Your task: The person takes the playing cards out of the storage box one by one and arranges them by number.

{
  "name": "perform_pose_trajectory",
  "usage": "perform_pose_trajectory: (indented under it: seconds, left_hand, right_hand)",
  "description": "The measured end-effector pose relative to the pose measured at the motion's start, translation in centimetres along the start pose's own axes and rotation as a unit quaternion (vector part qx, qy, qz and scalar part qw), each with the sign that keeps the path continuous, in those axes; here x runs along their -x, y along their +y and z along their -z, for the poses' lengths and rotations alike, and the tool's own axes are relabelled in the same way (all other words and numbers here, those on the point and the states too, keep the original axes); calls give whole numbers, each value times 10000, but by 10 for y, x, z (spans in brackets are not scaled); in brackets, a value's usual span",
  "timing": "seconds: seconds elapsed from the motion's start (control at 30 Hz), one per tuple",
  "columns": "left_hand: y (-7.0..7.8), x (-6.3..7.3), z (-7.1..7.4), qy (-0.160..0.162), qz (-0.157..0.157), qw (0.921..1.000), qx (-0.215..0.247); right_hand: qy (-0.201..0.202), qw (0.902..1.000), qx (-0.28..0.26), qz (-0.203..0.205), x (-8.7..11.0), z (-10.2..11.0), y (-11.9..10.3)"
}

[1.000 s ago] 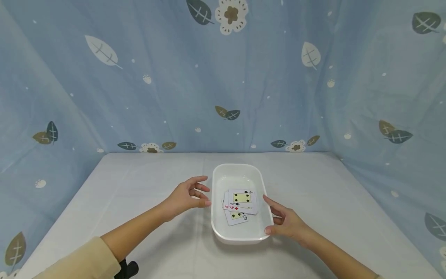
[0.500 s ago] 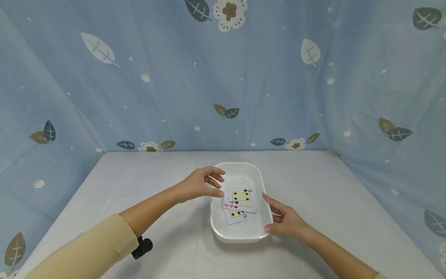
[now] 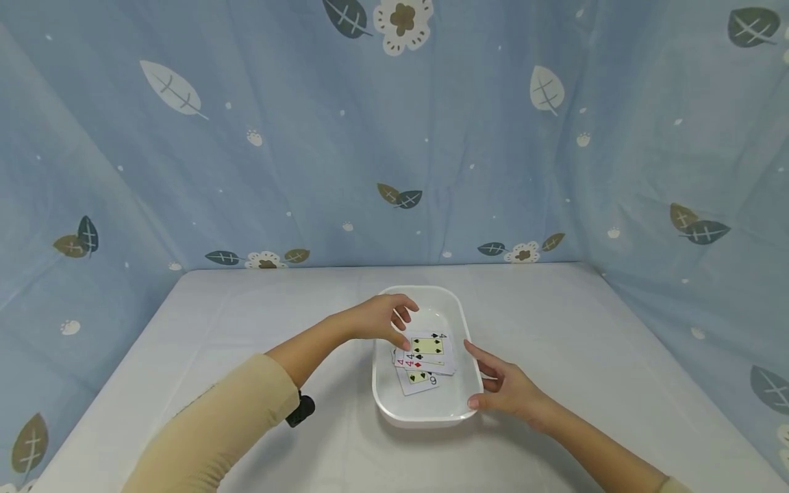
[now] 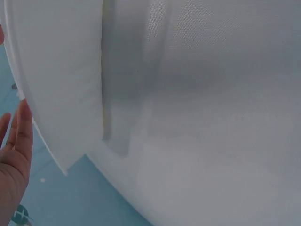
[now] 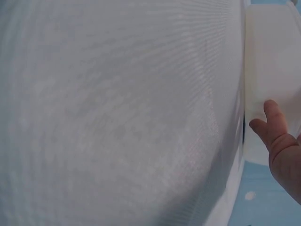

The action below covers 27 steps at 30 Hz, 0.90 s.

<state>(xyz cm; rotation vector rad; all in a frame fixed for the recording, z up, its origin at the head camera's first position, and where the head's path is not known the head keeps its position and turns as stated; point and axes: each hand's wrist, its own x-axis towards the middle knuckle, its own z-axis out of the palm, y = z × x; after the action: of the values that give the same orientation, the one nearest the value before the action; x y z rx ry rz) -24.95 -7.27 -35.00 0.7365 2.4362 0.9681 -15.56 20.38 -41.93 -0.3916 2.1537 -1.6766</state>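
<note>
A white rectangular plastic tub (image 3: pixel 385 400) stands on the table. Inside it lies a loose pile of playing cards (image 3: pixel 427 347), face up, with several fours and a card marked 6 or 9 showing. My left hand (image 3: pixel 383 318) reaches in over the tub's left side, fingers bent loosely above the cards, thumb tip overlapping the left edge of the pile. Nothing shows between thumb and fingers. On the tub's right side rests my right hand (image 3: pixel 508 390), index fingertip and thumb at the rim. In the right wrist view its fingers (image 5: pixel 275 117) lie extended against the outer wall.
White cloth covers the table (image 3: pixel 277 301). Behind and beside it hangs a blue curtain (image 3: pixel 296 137) with leaf and flower prints. A black device (image 3: pixel 301 411) shows under the left wrist.
My left hand has moved right, from beside the tub to over the cards. The right hand has stayed at the tub's side, and tub and cards have not visibly shifted.
</note>
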Motion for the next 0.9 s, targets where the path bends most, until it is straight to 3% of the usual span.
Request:
perform_pose_trajectory:
  seconds: [0.2,0.47,0.73,0.9]
  left_hand:
    - [-6,-17,-6,-277,-361,9987,-227]
    - [-10,-33,-17,-493,51,9965,-667]
    - [-6,-45,-29,-543,92,9879,-1451]
    - [-7,-52,-33,-725,96,9848,-1573]
  right_hand:
    - [-44,10000,-60,56,0,2,1]
    - [-37,9999,75,79,1,1,1]
    - [-67,9997,165,156,1,2,1]
    - [-187,9996,-1,224,1,2,0]
